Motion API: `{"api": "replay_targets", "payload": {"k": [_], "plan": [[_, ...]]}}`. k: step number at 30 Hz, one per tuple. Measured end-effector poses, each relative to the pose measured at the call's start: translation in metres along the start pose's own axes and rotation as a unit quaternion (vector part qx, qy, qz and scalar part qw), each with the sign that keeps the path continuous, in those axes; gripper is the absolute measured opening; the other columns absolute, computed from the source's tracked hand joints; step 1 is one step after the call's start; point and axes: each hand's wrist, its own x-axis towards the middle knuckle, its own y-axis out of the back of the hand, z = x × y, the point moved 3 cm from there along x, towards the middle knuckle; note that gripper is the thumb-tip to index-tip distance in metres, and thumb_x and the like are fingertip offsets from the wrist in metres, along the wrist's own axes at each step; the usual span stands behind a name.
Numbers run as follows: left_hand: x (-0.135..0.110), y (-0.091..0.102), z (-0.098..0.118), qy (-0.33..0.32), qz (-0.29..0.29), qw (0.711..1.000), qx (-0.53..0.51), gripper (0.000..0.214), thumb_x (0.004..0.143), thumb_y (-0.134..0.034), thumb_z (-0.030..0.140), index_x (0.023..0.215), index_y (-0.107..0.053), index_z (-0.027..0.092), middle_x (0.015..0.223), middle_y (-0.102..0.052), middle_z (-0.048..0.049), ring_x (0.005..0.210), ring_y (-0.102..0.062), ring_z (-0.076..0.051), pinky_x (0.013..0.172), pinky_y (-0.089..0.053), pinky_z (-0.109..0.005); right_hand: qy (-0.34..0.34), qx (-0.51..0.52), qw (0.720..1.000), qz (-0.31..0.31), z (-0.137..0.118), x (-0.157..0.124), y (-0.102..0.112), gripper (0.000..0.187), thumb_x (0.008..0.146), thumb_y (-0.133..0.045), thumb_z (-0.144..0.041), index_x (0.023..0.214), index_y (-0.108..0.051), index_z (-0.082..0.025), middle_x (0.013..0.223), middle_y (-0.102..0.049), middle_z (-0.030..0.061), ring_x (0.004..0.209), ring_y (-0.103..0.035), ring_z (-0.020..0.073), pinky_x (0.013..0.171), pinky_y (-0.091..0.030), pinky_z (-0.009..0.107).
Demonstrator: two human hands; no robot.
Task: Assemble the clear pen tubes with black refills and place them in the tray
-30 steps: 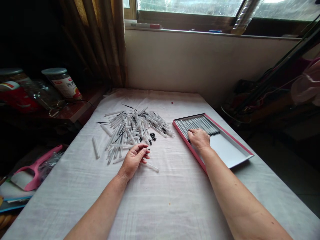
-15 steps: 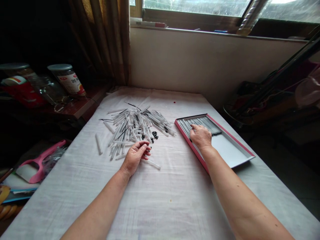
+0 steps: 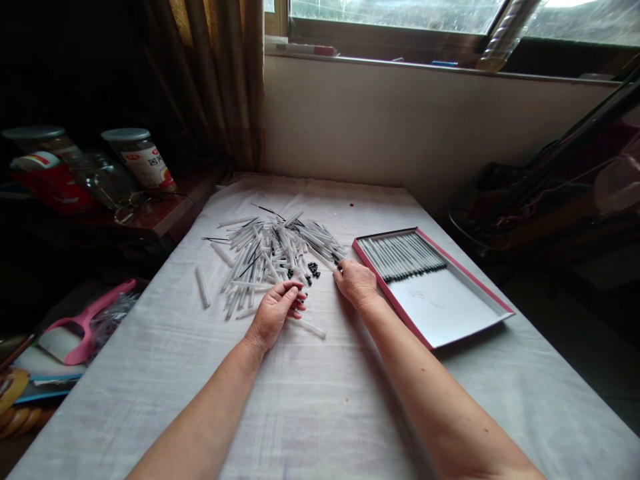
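Note:
My left hand (image 3: 279, 312) hovers at the near edge of a pile of translucent white pen tubes (image 3: 255, 257), thumb and fingers pinched together. A dark bit shows at its fingertips, too small to name. One white tube (image 3: 313, 329) sticks out from beneath this hand. My right hand (image 3: 357, 283) is at the pile's right end, its fingertips closed at a tube's end there; the grip is partly hidden. Small black plugs (image 3: 313, 269) lie between the hands. Thin black rods (image 3: 270, 211) are mixed into the pile. Right of it, a shallow red-edged box (image 3: 445, 307) holds a row of black-ended tubes (image 3: 403, 253).
A white cloth (image 3: 320, 413) covers the table. One tube (image 3: 203, 287) lies apart at left. Beyond the left edge are a pink-handled tool (image 3: 87, 323) and a side table with jars (image 3: 143, 160). A wall and window stand behind.
My right hand has moved left from the row of tubes in the box to the right end of the pile. My left hand has stayed nearly in place, while the view has shifted slightly.

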Motion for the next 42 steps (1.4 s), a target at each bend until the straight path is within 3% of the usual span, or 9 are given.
{"api": "replay_targets", "payload": {"k": [6, 10, 15, 18, 22, 26, 31, 36, 42], "plan": [[0.002, 0.001, -0.003, -0.012, -0.003, 1.0, 0.027, 0.045, 0.066, -0.074, 0.05, 0.094, -0.065, 0.016, 0.075, -0.068, -0.0015, 0.059, -0.064, -0.012, 0.048, -0.048, -0.02, -0.029, 0.189, 0.98, 0.055, 0.013, -0.016, -0.011, 0.024, 0.087, -0.051, -0.032, 0.097, -0.069, -0.021, 0.094, -0.074, 0.0087, 0.087, -0.067, 0.0226, 0.078, -0.048, 0.032], [-0.002, -0.001, -0.006, -0.112, 0.015, 0.983, 0.144, 0.035, 0.079, -0.063, 0.046, 0.099, -0.065, 0.017, 0.083, -0.07, -0.0055, 0.066, -0.066, -0.016, 0.057, -0.054, -0.027, -0.015, 0.458, 0.881, 0.114, 0.024, -0.037, -0.026, 0.029, 0.079, -0.057, -0.041, 0.09, -0.067, -0.017, 0.082, -0.072, 0.0069, 0.069, -0.064, 0.0184, 0.07, -0.05, 0.031], [-0.022, -0.012, 0.009, -0.402, 0.043, 0.809, 0.427, 0.025, 0.087, -0.059, 0.028, 0.109, -0.067, 0.023, 0.122, -0.065, -0.0109, 0.118, -0.057, -0.026, 0.105, -0.04, -0.045, 0.002, 0.637, 0.766, 0.089, 0.02, -0.06, -0.026, 0.029, 0.071, -0.067, -0.043, 0.083, -0.067, -0.017, 0.07, -0.067, 0.0016, 0.056, -0.057, 0.013, 0.058, -0.049, 0.027], [-0.025, -0.013, 0.014, -0.429, 0.053, 0.732, 0.527, 0.03, 0.089, -0.057, 0.028, 0.118, -0.064, 0.024, 0.128, -0.062, -0.0112, 0.126, -0.05, -0.029, 0.111, -0.029, -0.051, 0.022, 0.667, 0.743, 0.045, 0.011, -0.069, -0.022, 0.025, 0.071, -0.069, -0.04, 0.083, -0.068, -0.018, 0.067, -0.065, 0.0, 0.055, -0.055, 0.0117, 0.053, -0.047, 0.025], [-0.024, -0.002, 0.016, -0.382, 0.036, 0.706, 0.595, 0.027, 0.093, -0.048, 0.032, 0.11, -0.067, 0.022, 0.1, -0.072, -0.0102, 0.097, -0.064, -0.025, 0.099, -0.041, -0.044, 0.046, 0.683, 0.729, 0.002, 0.004, -0.072, -0.022, 0.026, 0.073, -0.068, -0.04, 0.088, -0.069, -0.019, 0.07, -0.067, 0.0009, 0.055, -0.056, 0.0117, 0.05, -0.045, 0.023], [-0.028, 0.021, 0.018, -0.353, 0.056, 0.734, 0.577, 0.03, 0.094, -0.044, 0.037, 0.105, -0.068, 0.022, 0.097, -0.073, -0.0095, 0.089, -0.067, -0.024, 0.083, -0.049, -0.034, 0.047, 0.662, 0.748, 0.016, 0.006, -0.065, -0.028, 0.033, 0.076, -0.063, -0.04, 0.099, -0.069, -0.018, 0.074, -0.07, 0.003, 0.057, -0.058, 0.0124, 0.053, -0.048, 0.025], [-0.025, 0.049, 0.018, -0.283, 0.149, 0.808, 0.494, 0.028, 0.091, -0.046, 0.041, 0.105, -0.064, 0.023, 0.088, -0.074, -0.0058, 0.078, -0.069, -0.021, 0.073, -0.05, -0.03, 0.091, 0.523, 0.844, 0.068, 0.0, -0.046, -0.024, 0.024, 0.08, -0.056, -0.034, 0.088, -0.072, -0.018, 0.08, -0.072, 0.0057, 0.066, -0.062, 0.0157, 0.067, -0.05, 0.029], [-0.017, 0.054, 0.018, -0.242, 0.174, 0.863, 0.407, 0.032, 0.089, -0.047, 0.047, 0.1, -0.061, 0.02, 0.07, -0.07, -0.003, 0.057, -0.063, -0.018, 0.061, -0.048, -0.028, 0.165, 0.323, 0.927, 0.094, -0.037, -0.016, -0.005, 0.023, 0.086, -0.054, -0.027, 0.098, -0.073, -0.024, 0.097, -0.072, 0.0028, 0.077, -0.065, 0.0144, 0.072, -0.048, 0.024], [-0.015, 0.056, 0.019, -0.221, 0.176, 0.903, 0.324, 0.03, 0.085, -0.054, 0.048, 0.095, -0.061, 0.021, 0.069, -0.069, -0.0019, 0.055, -0.061, -0.016, 0.059, -0.048, -0.027, 0.173, 0.112, 0.977, 0.058, -0.087, 0.018, 0.002, 0.029, 0.091, -0.05, -0.038, 0.108, -0.071, -0.028, 0.107, -0.069, 0.0039, 0.088, -0.066, 0.0187, 0.072, -0.047, 0.026]]}}
